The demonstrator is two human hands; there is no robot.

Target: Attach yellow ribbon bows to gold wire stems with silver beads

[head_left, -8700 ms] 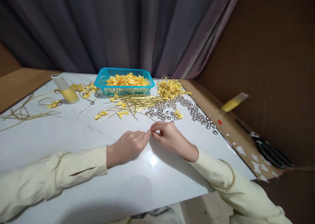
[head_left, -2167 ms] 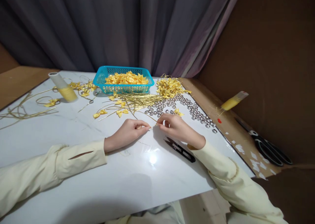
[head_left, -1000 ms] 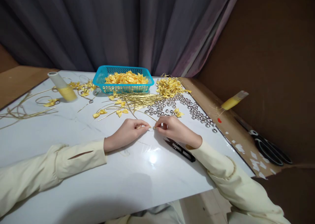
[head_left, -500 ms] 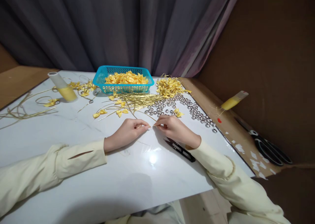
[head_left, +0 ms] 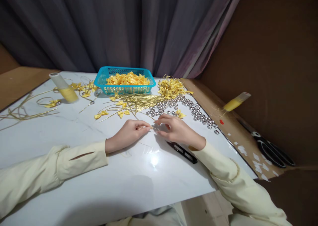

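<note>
My left hand (head_left: 130,132) pinches a thin gold cord (head_left: 150,117) between thumb and forefinger. Its short end pokes out at the fingertips, and a length of it runs behind both hands. Just right of that end, my right hand (head_left: 175,130) has its thumb and fingers spread with no object visible between them. A black snap-off cutter (head_left: 184,153) lies on the table under my right wrist. Beyond the hands are a bundle of gold cords (head_left: 139,101), a spread of silver beads (head_left: 161,108) and several yellow ribbon bows (head_left: 123,113).
A turquoise basket (head_left: 124,89) of yellow bows stands at the back, with a pile of corded bows (head_left: 171,87) beside it. A yellow thread spool (head_left: 68,94) stands at left. Another spool (head_left: 235,103) and black scissors (head_left: 269,151) are on the cardboard at right.
My right thumb and fingers have parted from their pinch, and that hand has shifted slightly right. My left hand keeps its pinch in the same place.
</note>
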